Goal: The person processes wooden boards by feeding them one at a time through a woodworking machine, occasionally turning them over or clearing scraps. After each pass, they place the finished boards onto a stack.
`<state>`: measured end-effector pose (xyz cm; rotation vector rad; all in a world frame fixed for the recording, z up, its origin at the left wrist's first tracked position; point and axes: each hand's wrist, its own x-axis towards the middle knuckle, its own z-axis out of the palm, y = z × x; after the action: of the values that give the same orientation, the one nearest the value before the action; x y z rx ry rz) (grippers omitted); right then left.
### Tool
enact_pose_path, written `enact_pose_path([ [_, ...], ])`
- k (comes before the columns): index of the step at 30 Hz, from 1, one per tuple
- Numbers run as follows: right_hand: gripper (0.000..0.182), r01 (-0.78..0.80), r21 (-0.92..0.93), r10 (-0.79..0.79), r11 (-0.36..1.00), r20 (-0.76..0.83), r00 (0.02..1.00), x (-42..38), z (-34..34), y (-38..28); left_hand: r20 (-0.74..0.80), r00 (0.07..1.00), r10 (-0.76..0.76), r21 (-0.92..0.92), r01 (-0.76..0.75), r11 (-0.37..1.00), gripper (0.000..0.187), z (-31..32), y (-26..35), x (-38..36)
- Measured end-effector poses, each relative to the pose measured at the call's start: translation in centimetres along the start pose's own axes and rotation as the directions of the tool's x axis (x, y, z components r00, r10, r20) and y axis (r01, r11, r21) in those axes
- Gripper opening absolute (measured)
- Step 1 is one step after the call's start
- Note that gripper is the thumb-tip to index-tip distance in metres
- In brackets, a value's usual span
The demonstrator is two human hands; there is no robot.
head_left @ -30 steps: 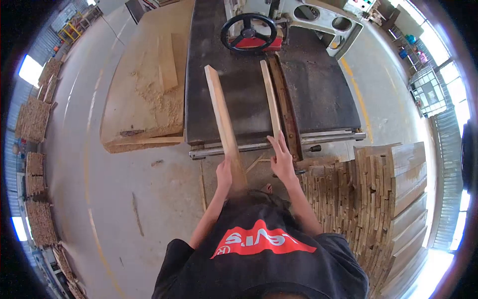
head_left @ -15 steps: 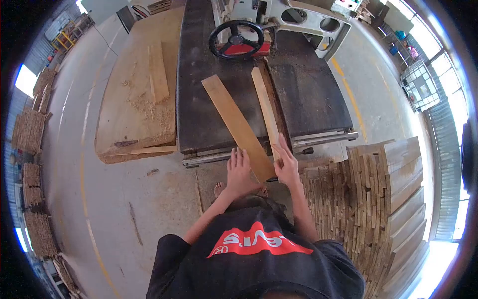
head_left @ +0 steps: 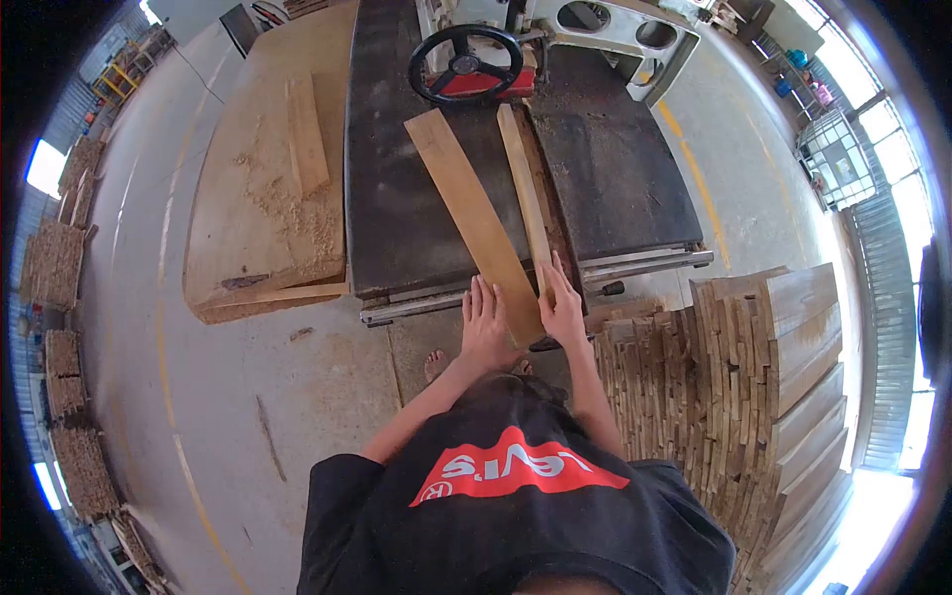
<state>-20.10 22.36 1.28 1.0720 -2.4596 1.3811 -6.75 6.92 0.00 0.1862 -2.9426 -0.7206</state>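
Note:
A wide flat wooden board lies slantwise on the dark machine table, its near end overhanging the front edge. To its right a narrower wooden strip runs along the groove in the table. My left hand rests against the left side of the wide board near its close end, fingers stretched out. My right hand grips the near end of the strip, thumb on its left and fingers along its right. The strip's nearest tip is hidden by that hand.
A black handwheel sits on the machine beyond the boards. On the left, a wooden side table bears sawdust and a loose wood piece. A tall stack of planks stands close by my right side.
Both the wide board and the strip have slid forward over the table towards the handwheel. My hands have moved forward with them, and the view has shifted slightly.

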Motion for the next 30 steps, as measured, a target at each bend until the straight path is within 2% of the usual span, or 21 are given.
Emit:
enact_pose_path([
  [5,0.036,-0.229,0.015,0.225,0.973,0.142,0.964,0.7,-2.6,-2.8,-0.018,0.999,0.050,-0.039,-0.051,0.998,0.150,-1.5,0.0,0.8],
  [7,0.030,-0.276,0.066,0.267,0.959,0.115,0.957,0.5,-4.1,-4.5,-0.023,0.996,0.082,-0.056,-0.084,0.995,0.150,-2.0,0.4,1.3],
  [9,0.025,-0.235,0.154,0.238,0.960,0.001,0.971,-0.5,-5.0,-5.9,-0.057,0.990,0.129,-0.063,-0.132,0.989,0.149,-2.0,0.2,1.6],
  [12,0.029,-0.191,0.095,0.196,0.977,-0.038,0.980,-1.5,-6.5,-6.8,-0.051,0.988,0.142,-0.130,-0.148,0.980,0.148,-2.2,0.5,2.8],
  [16,0.029,-0.165,-0.012,0.164,0.986,-0.060,0.985,-0.5,-7.6,-5.8,0.001,0.977,0.214,-0.068,-0.214,0.975,0.148,-1.3,-0.5,4.9],
  [18,0.029,-0.181,0.028,0.182,0.983,-0.052,0.982,0.3,-7.7,-4.2,0.003,0.966,0.260,-0.047,-0.260,0.965,0.146,-1.2,-1.3,5.9],
  [21,0.029,-0.174,0.073,0.177,0.982,-0.048,0.983,1.0,-6.4,-1.0,0.190,0.967,0.172,0.113,-0.195,0.974,0.147,-2.4,-0.8,7.1],
  [24,0.030,-0.269,0.106,0.272,0.957,-0.015,0.962,1.4,-5.5,0.0,0.223,0.967,0.123,0.146,-0.158,0.977,0.149,-3.3,-0.7,8.6],
  [26,0.031,-0.348,0.113,0.350,0.930,0.001,0.937,1.7,-5.0,-0.3,0.186,0.975,0.124,0.149,-0.152,0.977,0.143,-3.0,-1.4,10.1],
  [29,0.043,-0.196,0.083,0.196,0.977,0.007,0.981,3.0,-4.3,0.6,0.199,0.974,0.106,0.142,-0.136,0.980,0.139,-4.5,-2.0,12.6],
  [30,0.046,-0.211,0.015,0.211,0.977,0.045,0.977,3.9,-4.3,0.6,0.213,0.972,0.098,0.141,-0.130,0.981,0.138,-5.4,-2.4,13.8],
])
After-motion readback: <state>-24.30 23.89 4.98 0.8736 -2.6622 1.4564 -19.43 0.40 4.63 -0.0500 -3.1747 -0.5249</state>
